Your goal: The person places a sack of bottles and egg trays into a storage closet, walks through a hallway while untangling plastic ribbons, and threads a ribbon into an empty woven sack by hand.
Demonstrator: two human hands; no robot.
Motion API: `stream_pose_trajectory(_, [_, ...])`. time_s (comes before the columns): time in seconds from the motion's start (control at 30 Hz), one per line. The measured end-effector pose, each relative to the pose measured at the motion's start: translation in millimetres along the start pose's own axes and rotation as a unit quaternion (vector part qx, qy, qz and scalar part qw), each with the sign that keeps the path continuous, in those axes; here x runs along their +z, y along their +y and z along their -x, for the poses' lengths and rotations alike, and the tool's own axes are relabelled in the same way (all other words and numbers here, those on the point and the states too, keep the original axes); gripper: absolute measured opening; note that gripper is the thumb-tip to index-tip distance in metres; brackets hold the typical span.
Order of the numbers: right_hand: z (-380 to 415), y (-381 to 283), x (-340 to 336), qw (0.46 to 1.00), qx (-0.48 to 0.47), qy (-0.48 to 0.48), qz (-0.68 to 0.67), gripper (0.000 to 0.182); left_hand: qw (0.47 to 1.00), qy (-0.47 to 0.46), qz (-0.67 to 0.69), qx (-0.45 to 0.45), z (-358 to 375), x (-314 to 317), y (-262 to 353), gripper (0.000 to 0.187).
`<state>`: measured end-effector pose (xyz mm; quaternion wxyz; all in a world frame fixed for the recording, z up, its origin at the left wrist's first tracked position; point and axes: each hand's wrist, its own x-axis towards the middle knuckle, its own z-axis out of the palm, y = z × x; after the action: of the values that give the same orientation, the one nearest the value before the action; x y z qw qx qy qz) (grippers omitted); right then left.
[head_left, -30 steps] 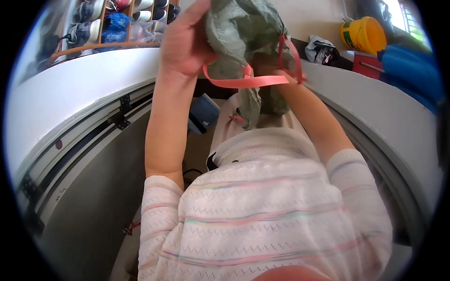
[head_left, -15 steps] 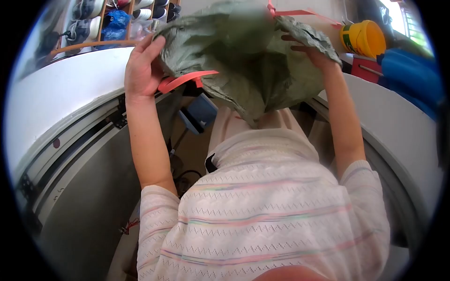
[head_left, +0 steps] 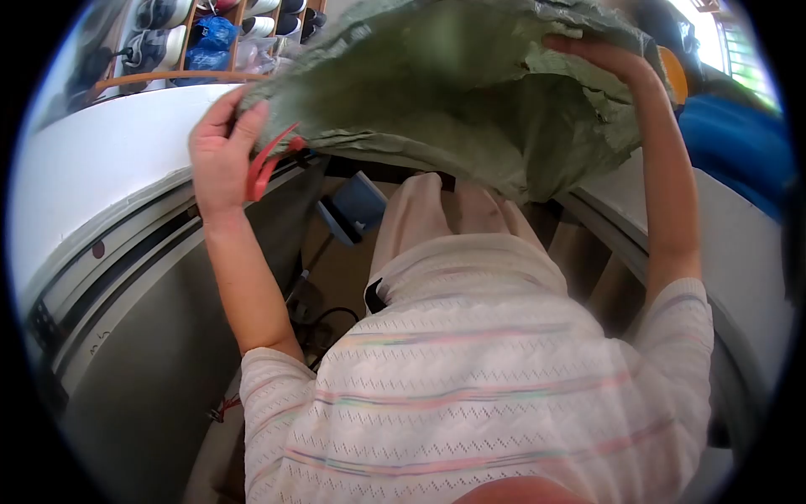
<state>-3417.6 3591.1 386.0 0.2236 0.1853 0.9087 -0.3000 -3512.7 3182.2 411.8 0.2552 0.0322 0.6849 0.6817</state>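
A crumpled grey-green bag [head_left: 453,92] with pink ribbon handles [head_left: 267,164] is spread wide in front of me, above a white table. My left hand [head_left: 220,151] grips its left edge, the pink handle lying against my palm. My right hand [head_left: 609,60] holds the bag's upper right edge, arm raised. The bag's mouth faces down towards me and hides most of what lies behind it.
A white curved table [head_left: 109,160] runs left and right [head_left: 730,218]. A shoe rack [head_left: 193,34] stands at the back left. A yellow bucket [head_left: 672,71] and a blue thing [head_left: 739,143] sit at the right. A blue box [head_left: 357,206] lies on the floor below.
The bag was bunched between both hands; my hands have moved apart and spread it wide open. My left hand went down and left, my right hand up and right.
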Motion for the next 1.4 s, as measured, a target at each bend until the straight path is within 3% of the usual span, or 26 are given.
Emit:
stream_pose_trajectory(0.03, [1.2, 2.8, 8.3, 0.996, -0.033, -0.023, -0.075, 0.07, 0.999, -0.017, -0.021, 0.039, 0.0, 3.2, -9.8, 0.024])
stream_pose_trajectory(0.07, [1.9, 1.9, 11.9, 0.986, -0.066, -0.046, -0.149, 0.072, 0.997, -0.07, -0.03, 0.009, 4.3, 5.7, -12.4, 0.023])
stream_pose_trajectory(0.1, [7.3, -1.3, 13.5, 0.951, -0.174, -0.069, -0.245, 0.058, 0.994, -0.103, -0.037, -0.026, 9.6, 13.3, -12.9, 0.022])
stream_pose_trajectory(0.13, [5.2, -13.9, 24.0, 0.899, -0.142, -0.064, -0.409, 0.051, 0.988, -0.135, -0.045, -0.061, 13.2, 20.7, -12.8, 0.021])
stream_pose_trajectory(0.2, [0.2, -34.9, 50.3, 0.713, -0.063, -0.046, -0.697, 0.038, 0.971, -0.208, -0.084, -0.085, 17.1, 22.6, -30.3, 0.021])
stream_pose_trajectory(0.23, [8.3, -56.5, 50.8, 0.678, -0.033, -0.029, -0.734, 0.038, 0.961, -0.238, -0.11, -0.086, 19.5, 25.3, -37.2, 0.021])
stream_pose_trajectory(0.3, [-22.1, -25.0, 79.9, 0.647, 0.009, -0.018, -0.763, 0.041, 0.931, -0.293, -0.138, -0.166, 22.7, 33.7, -34.9, 0.027])
stream_pose_trajectory(0.4, [-26.4, -20.1, 94.3, 0.6, 0.025, -0.036, -0.798, 0.034, 0.89, -0.359, -0.241, -0.148, 16.7, 29.6, -39.4, 0.034])
stream_pose_trajectory(0.43, [-22.9, -19.4, 100.3, 0.592, 0.016, -0.047, -0.804, 0.033, 0.872, -0.343, -0.348, -0.027, 9.9, 29.9, -40.6, 0.041])
stream_pose_trajectory(0.47, [-18.7, -20.1, 104.1, 0.583, 0.007, -0.058, -0.81, 0.032, 0.869, -0.262, -0.418, 0.043, 5.1, 34.4, -44.4, 0.046])
stream_pose_trajectory(0.53, [-11.3, -23.9, 105.6, 0.571, 0.005, -0.088, -0.816, 0.032, 0.922, -0.169, -0.347, 0.013, -13.3, 53.9, -56.7, 0.052])
stream_pose_trajectory(0.6, [-7.1, -23.4, 111.8, 0.556, 0.004, -0.103, -0.825, 0.034, 0.929, -0.145, -0.331, 0.086, -27.7, 80.8, -81.1, 0.048])
stream_pose_trajectory(0.7, [-2.1, -24.9, 118.5, 0.542, -0.006, -0.129, -0.83, 0.036, 0.957, -0.11, -0.247, 0.101, -39.0, 118.5, -87.0, 0.042])
stream_pose_trajectory(0.73, [-0.5, -24.6, 119.5, 0.533, -0.015, -0.14, -0.834, 0.036, 0.977, -0.118, -0.166, 0.059, -45.7, 122.3, -94.0, 0.038])
stream_pose_trajectory(0.8, [2.5, -24.9, 120.2, 0.562, 0.019, -0.093, -0.822, 0.038, 0.991, -0.131, 0.001, -0.028, -55.0, 126.6, -112.4, 0.031])
stream_pose_trajectory(0.83, [4.8, -25.0, 120.2, 0.576, 0.036, -0.069, -0.814, 0.04, 0.993, -0.119, 0.001, -0.015, -54.2, 128.3, -113.5, 0.029])
stream_pose_trajectory(0.93, [40.9, -43.5, 94.0, 0.709, 0.081, -0.158, -0.682, 0.038, 0.995, -0.096, -0.004, 0.004, -48.7, 131.2, -110.5, 0.026])
stream_pose_trajectory(1.03, [73.7, -69.4, 69.8, 0.846, -0.076, -0.139, -0.51, 0.027, 0.995, -0.098, -0.031, 0.003, -48.0, 133.1, -103.2, 0.025])
stream_pose_trajectory(1.1, [65.9, -86.5, 52.4, 0.927, -0.23, 0.069, -0.289, 0.021, 0.993, -0.097, -0.066, 0.03, -50.3, 134.2, -106.0, 0.023])
stream_pose_trajectory(1.13, [57.5, -90.6, 48.5, 0.926, -0.296, 0.171, -0.162, 0.018, 0.992, -0.108, -0.061, 0.028, -49.9, 134.2, -105.6, 0.023])
stream_pose_trajectory(1.17, [34.9, -85.6, 50.1, 0.88, -0.389, 0.268, -0.042, 0.018, 0.991, -0.117, -0.058, 0.026, -48.4, 133.0, -104.5, 0.024])
stream_pose_trajectory(1.27, [13.4, -68.2, 50.1, 0.952, -0.228, 0.094, 0.183, 0.015, 0.991, -0.126, -0.034, -0.013, -45.4, 129.2, -99.5, 0.024])
stream_pose_trajectory(1.33, [8.5, -59.5, 49.0, 0.984, -0.178, 0.004, 0.034, 0.014, 0.991, -0.129, -0.024, -0.02, -43.9, 128.4, -97.2, 0.025])
stream_pose_trajectory(1.4, [8.4, -52.5, 54.1, 0.982, -0.149, -0.053, -0.105, 0.015, 0.989, -0.142, -0.029, 0.007, -44.1, 128.1, -96.7, 0.025])
